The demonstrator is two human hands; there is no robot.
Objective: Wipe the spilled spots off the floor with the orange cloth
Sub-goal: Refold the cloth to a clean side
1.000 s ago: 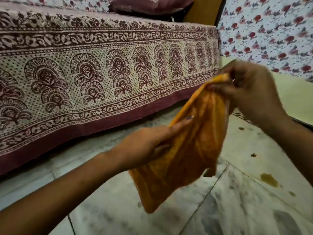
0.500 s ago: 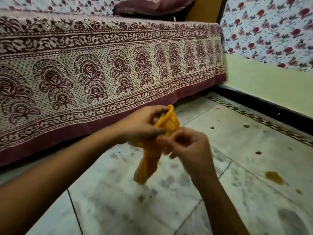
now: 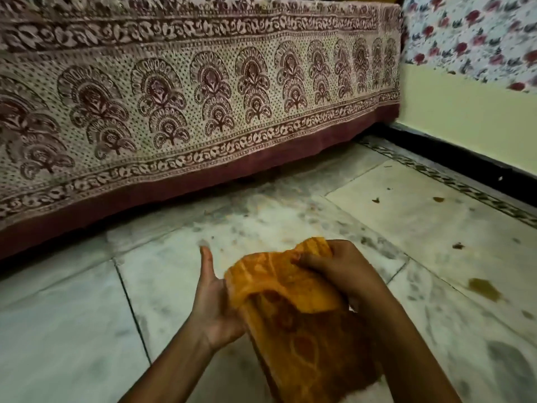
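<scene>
While the right hand (image 3: 345, 271) curls its fingers over the bunched top of the orange cloth (image 3: 296, 324), the left hand (image 3: 215, 298) lies palm-up under it, thumb straight, fingers hidden, so its grasp cannot be told. The cloth hangs between both hands above the floor (image 3: 72, 315). Brown spilled spots (image 3: 483, 289) lie to the right of the right hand, apart from it.

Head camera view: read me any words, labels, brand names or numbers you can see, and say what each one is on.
There is no readable text in this view.
The orange cloth shows only a dyed pattern, the bedspread only printed motifs and the wall fabric only flowers. The floor shows only tiles with spilled spots. None carries words, labels, brands or numbers.
</scene>
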